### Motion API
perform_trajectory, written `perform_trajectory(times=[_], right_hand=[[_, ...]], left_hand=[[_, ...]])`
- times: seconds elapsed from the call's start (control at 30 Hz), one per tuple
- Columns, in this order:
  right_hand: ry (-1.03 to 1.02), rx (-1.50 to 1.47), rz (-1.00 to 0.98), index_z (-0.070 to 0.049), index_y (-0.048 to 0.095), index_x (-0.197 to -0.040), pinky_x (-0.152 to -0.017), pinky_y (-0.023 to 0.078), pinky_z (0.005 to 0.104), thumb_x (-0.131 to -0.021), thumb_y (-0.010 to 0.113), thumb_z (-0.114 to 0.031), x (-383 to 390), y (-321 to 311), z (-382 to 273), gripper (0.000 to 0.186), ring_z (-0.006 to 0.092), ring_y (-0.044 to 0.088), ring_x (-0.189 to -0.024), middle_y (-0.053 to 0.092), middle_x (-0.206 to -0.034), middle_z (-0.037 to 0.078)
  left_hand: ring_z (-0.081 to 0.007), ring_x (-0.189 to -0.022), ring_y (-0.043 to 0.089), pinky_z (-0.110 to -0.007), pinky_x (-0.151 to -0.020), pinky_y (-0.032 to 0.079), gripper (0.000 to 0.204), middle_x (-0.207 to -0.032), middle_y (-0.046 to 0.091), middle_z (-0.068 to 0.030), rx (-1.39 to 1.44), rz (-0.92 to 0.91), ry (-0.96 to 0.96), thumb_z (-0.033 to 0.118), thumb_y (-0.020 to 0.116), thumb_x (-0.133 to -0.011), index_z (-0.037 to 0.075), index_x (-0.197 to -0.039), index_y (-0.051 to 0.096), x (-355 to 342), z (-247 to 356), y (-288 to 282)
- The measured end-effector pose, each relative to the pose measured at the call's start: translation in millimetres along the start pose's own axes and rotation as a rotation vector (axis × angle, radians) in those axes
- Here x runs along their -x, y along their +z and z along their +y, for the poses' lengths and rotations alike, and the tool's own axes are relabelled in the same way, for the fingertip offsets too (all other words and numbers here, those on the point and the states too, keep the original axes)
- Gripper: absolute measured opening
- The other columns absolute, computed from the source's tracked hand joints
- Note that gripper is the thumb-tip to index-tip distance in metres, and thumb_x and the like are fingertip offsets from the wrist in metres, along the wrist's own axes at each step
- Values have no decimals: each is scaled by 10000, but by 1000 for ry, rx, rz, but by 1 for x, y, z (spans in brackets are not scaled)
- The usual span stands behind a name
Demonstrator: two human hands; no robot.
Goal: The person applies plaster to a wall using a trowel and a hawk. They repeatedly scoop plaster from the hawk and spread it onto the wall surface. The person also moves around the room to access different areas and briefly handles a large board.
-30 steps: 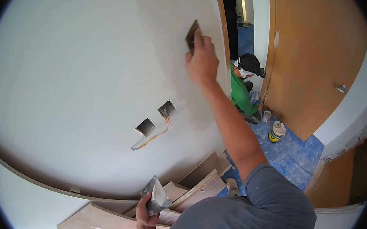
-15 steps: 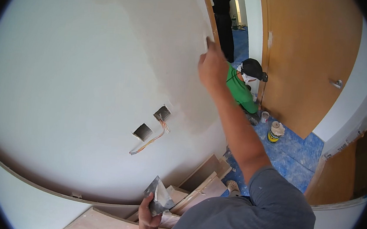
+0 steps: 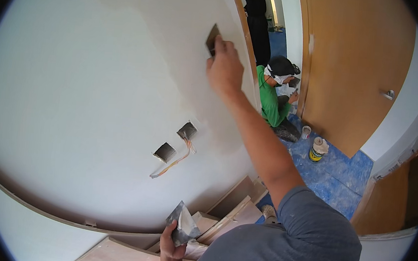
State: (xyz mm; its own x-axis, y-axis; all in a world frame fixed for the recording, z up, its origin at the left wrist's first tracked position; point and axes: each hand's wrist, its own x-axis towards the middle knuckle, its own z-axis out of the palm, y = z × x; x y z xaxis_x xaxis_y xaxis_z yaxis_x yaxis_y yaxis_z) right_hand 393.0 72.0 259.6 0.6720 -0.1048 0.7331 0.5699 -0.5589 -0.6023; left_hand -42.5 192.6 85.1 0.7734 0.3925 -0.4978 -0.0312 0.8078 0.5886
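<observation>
My right hand (image 3: 226, 68) is raised against the wall (image 3: 98, 86), closed around a dark putty knife (image 3: 212, 38) whose flat blade lies at the wall surface close to the door frame. A damp-looking, darker patch of plaster spreads around and below it. Low down near my body, my left hand (image 3: 173, 241) grips a wide grey metal scraper (image 3: 183, 224) with white filler heaped on its face. Between the two hands, two square wall openings (image 3: 165, 152) show, with orange-brown wires (image 3: 175, 161) hanging out of the upper one.
Boards (image 3: 226, 219) lean at the wall's foot. A co-worker in a green top (image 3: 270, 98) crouches by the wooden door (image 3: 356, 69). An open tin (image 3: 318, 149) and a small pot (image 3: 306, 132) stand on the blue floor covering (image 3: 337, 174). Another person in black (image 3: 258, 25) stands beyond the doorway.
My right hand has moved left and slightly up along the wall, and its blade now shows flat. The left hand stays nearly still. The co-worker's hands have come into view.
</observation>
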Motion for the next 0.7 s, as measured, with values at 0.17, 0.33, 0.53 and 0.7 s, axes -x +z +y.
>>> perform_trajectory(times=[0.17, 0.33, 0.53, 0.7], right_hand=[[-119, -90, 6, 72, 446, -1430, -831, 590, 428, -842, 691, -84, 57, -6, -65, 656, 345, 559, -1147, 521, -1274, 179], [-172, -245, -246, 31, 476, -1440, -845, 584, 425, -838, 699, -43, 92, -34, -89, 646, 321, 602, -1120, 558, -1273, 137], [5, -77, 69, -76, 554, -1397, -898, 550, 455, -885, 567, -4, 53, -33, 25, 517, 313, 631, -1133, 638, -1257, 120], [8, 83, 171, -41, 557, -1379, -872, 558, 443, -910, 582, -30, 10, -2, 99, 470, 345, 637, -1104, 641, -1217, 151]], left_hand=[[-247, -960, 750, -403, -800, 641, 263, -1118, 740, -109, -2, -59, -25, 145, 547, -1025, 29, -1250, 615, -2, 2, 3], [-245, -976, 744, -408, -822, 631, 265, -1119, 740, -107, -27, -17, -23, 151, 549, -1024, 31, -1251, 614, -2, -1, 11], [-237, -924, 754, -367, -738, 640, 272, -1102, 743, -100, -31, 3, -28, 172, 548, -1026, 36, -1254, 613, 1, -2, 2], [-228, -892, 759, -342, -677, 642, 269, -1087, 747, -93, -36, 24, -25, 183, 548, -1027, 41, -1244, 619, 0, -4, 8]])
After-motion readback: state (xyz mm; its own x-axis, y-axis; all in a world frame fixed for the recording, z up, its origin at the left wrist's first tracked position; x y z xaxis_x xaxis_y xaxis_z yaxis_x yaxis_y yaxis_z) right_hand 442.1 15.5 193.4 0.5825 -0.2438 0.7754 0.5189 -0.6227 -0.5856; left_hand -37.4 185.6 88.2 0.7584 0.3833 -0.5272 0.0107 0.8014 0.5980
